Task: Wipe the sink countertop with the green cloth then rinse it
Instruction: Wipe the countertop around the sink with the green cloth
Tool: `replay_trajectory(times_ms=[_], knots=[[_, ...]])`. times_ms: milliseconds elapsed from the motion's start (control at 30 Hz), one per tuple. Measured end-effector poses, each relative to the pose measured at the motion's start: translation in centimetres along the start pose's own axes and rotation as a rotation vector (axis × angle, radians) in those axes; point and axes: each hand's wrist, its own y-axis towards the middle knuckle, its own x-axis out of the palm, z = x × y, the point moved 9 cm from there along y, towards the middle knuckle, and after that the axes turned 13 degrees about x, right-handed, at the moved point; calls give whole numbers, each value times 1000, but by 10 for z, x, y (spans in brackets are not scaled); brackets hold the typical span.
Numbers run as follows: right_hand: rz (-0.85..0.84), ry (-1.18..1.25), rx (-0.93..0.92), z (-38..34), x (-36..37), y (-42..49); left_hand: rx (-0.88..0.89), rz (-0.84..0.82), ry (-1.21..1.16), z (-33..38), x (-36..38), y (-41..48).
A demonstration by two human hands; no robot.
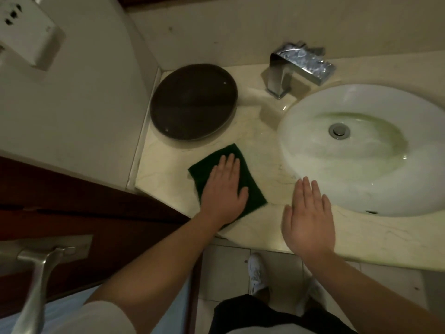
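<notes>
The light is dim. Plain beige walls (pixel 79 112) meet in the corner at the left. A white socket fitting (pixel 26 32) hangs on the wall at upper left. A dark reddish wooden door (pixel 79 208) with a metal lever handle (pixel 36 273) stands at the left. The floor (pixel 226 268) is pale tile.

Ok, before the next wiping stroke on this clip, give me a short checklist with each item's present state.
1. Green cloth lies flat on the countertop: ok.
2. Left hand pressed palm-down on the cloth: ok.
3. Right hand free, open near the counter's front edge; whether it touches the surface: cannot tell.
4. Path behind the cloth: the dark round tray sits close, limiting a backward stroke: not ok.
5. Faucet running for the later rinse: no stream visible, cannot tell.
6. Sink basin free of objects: ok.
</notes>
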Motion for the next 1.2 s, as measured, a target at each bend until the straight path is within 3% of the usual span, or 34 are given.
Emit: replay_trajectory(times_ms=[133,200,533,633,900,967,1200], knots=[[-7,4,1,0,1,1,-174,30,14,-31,-10,14],[-7,10,2,1,1,1,-176,37,-15,-21,-12,35],[23,35,10,2,2,2,-28,10,-11,56,-6,110],[30,69,17,3,0,1,18,-6,1,68,-2,100],[16,109,23,5,-2,-1,341,-77,-18,99,18,11],[21,79,15,3,-2,-1,293,-64,-51,88,19,-1],[32,65,11,2,-3,-1,-147,68,-58,17,-3,45]])
